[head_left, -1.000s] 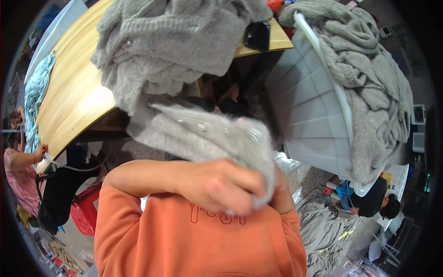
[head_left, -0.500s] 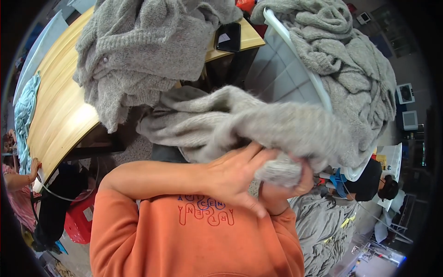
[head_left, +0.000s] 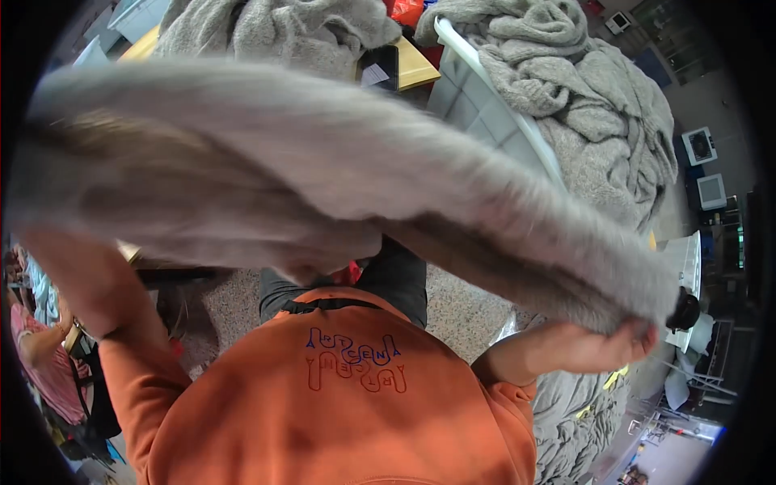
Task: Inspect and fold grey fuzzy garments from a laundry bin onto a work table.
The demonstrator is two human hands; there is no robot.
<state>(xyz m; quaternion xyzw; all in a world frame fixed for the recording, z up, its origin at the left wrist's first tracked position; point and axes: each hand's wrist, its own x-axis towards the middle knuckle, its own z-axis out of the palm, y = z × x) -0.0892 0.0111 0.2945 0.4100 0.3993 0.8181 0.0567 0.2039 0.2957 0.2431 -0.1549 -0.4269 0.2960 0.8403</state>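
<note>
Grey knit garment [head_left: 347,153]: held up in the air before an orange sweatshirt [head_left: 323,428], the near edge of the worktop [head_left: 417,66] mostly hidden by it.
Long axis: stretched crosswise, sloped from upper left down to the right (its length is blurred).
Right grip [head_left: 602,347]: closed on the garment's right end.
Left grip: covered by cloth past the left forearm [head_left: 95,279]; whether it is closed cannot be told.
Worktop's right corner: a dark phone [head_left: 385,60], laid beside a grey knit heap [head_left: 275,32].
Beyond: a pale bin [head_left: 485,90] heaped with knitwear [head_left: 598,121], its wall partly blocked by the garment.
</note>
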